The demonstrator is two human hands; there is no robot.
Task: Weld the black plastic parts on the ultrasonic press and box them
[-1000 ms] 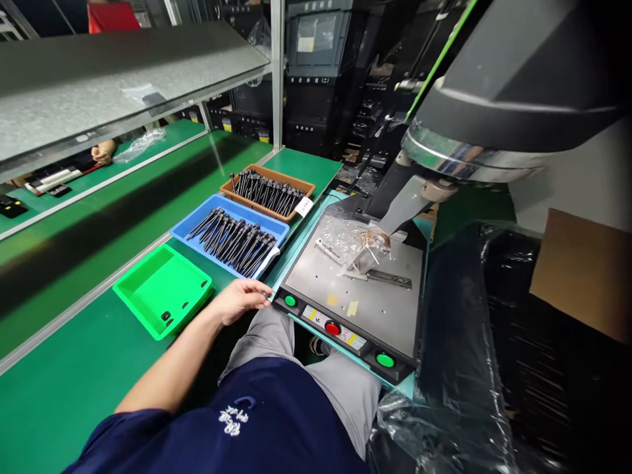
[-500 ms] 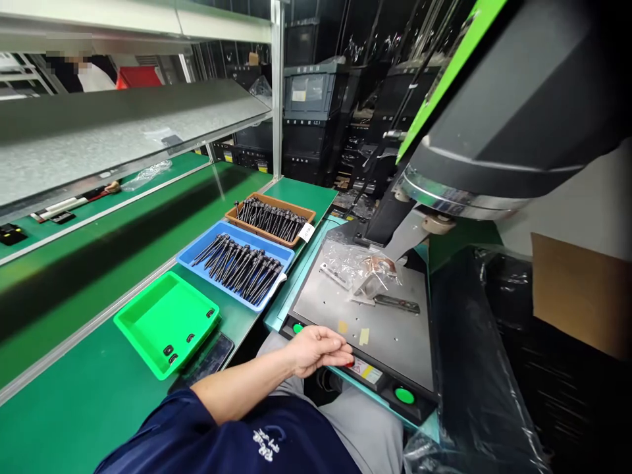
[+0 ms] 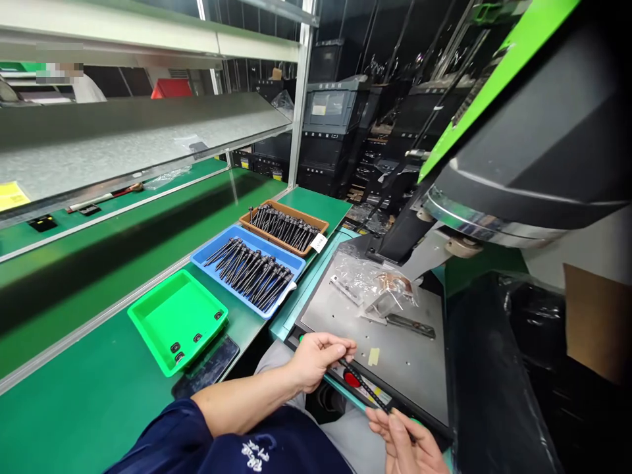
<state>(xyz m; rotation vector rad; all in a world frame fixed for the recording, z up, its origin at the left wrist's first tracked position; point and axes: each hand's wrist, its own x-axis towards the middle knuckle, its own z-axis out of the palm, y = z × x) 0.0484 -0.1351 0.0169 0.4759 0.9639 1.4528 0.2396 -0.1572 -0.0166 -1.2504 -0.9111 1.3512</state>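
Note:
A thin black rod-like strip with a dotted or ribbed surface stretches between my two hands above the front edge of the machine base. My left hand is closed, pinching its upper end between thumb and fingers. At its lower end, my right hand grips it, partly covering that end. Behind the strip, a red button shows on the machine's front panel. The metal base plate lies just beyond my hands, carrying a clear plastic bag and a metal bracket.
On the green bench to the left stand a green tray with several small dark parts, a blue tray and a brown tray, both full of thin black headed rods. A dark phone-like slab lies nearby. The machine head overhangs the right.
My right hand has come into view at the lower right. The black strip now shows between both hands. My left hand has shifted slightly, and the camera view has turned a little left.

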